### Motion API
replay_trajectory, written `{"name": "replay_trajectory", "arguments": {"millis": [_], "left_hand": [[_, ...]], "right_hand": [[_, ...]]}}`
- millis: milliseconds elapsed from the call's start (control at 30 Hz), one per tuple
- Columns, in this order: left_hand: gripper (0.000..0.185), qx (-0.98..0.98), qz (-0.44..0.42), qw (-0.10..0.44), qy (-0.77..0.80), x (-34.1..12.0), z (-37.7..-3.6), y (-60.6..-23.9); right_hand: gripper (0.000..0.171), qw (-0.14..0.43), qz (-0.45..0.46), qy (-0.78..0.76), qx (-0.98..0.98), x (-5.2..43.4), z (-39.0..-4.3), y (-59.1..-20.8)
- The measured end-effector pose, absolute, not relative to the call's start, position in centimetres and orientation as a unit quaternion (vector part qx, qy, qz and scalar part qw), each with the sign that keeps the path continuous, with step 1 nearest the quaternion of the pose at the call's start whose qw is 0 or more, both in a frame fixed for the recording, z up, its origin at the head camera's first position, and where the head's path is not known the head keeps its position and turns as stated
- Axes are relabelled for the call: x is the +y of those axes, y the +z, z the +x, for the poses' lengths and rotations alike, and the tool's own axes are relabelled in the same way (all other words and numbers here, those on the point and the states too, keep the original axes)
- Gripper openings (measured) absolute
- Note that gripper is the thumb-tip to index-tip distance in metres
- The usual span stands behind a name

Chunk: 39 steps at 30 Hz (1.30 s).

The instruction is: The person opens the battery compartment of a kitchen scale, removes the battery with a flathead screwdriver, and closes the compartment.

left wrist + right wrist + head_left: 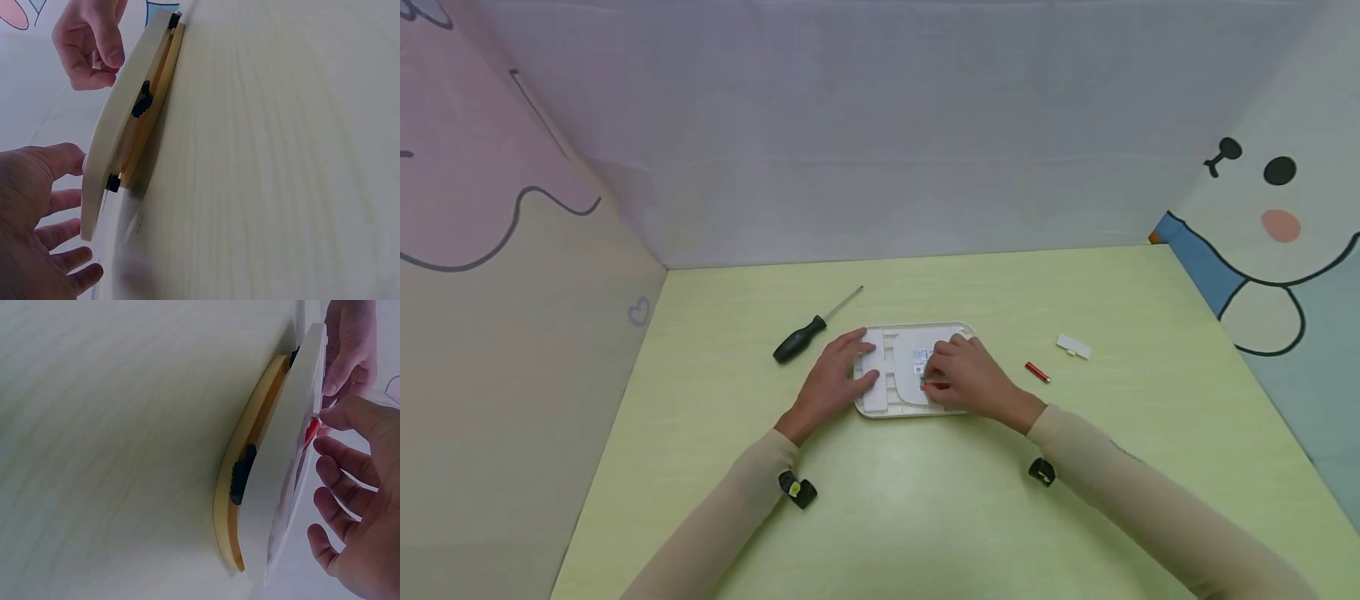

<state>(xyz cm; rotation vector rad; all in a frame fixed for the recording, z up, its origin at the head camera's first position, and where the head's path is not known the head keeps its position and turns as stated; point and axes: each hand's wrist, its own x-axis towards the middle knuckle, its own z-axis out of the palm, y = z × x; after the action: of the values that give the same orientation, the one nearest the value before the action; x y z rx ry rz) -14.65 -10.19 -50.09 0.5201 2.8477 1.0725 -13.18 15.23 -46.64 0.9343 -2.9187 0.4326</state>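
A flat white device with rounded corners lies on the table, its recessed face with a printed label turned up. Below its white body, the right wrist view shows a wood-coloured layer and black pieces between the two. My left hand rests on the left end, thumb and fingers spread over the edge. Over the right half, my right hand pinches a slim red battery at the device's upper face. The right thumb is at the battery's end; part of the battery is hidden by the fingers.
A second red battery lies to the right of the device, with a small white cover beyond it. Behind my left hand lies a screwdriver with a dark handle. A pale wall closes off the table's back edge.
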Motion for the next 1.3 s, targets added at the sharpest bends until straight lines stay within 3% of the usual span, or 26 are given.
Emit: {"name": "replay_trajectory", "arguments": {"millis": [467, 967, 1300], "left_hand": [[0.041, 0.921, 0.166, 0.025, 0.350, -10.2, -14.6, -50.2], [0.040, 0.922, 0.172, 0.017, 0.345, -10.2, -14.7, -50.4], [0.040, 0.919, 0.170, 0.018, 0.354, -10.1, -14.7, -50.5]], "right_hand": [[0.004, 0.018, 0.326, 0.127, -0.937, 14.5, -13.3, -47.1], [0.007, 0.068, 0.354, 0.102, -0.927, 14.5, -13.5, -47.1], [0.007, 0.086, 0.317, 0.114, -0.938, 16.7, -13.9, -46.1]]}}
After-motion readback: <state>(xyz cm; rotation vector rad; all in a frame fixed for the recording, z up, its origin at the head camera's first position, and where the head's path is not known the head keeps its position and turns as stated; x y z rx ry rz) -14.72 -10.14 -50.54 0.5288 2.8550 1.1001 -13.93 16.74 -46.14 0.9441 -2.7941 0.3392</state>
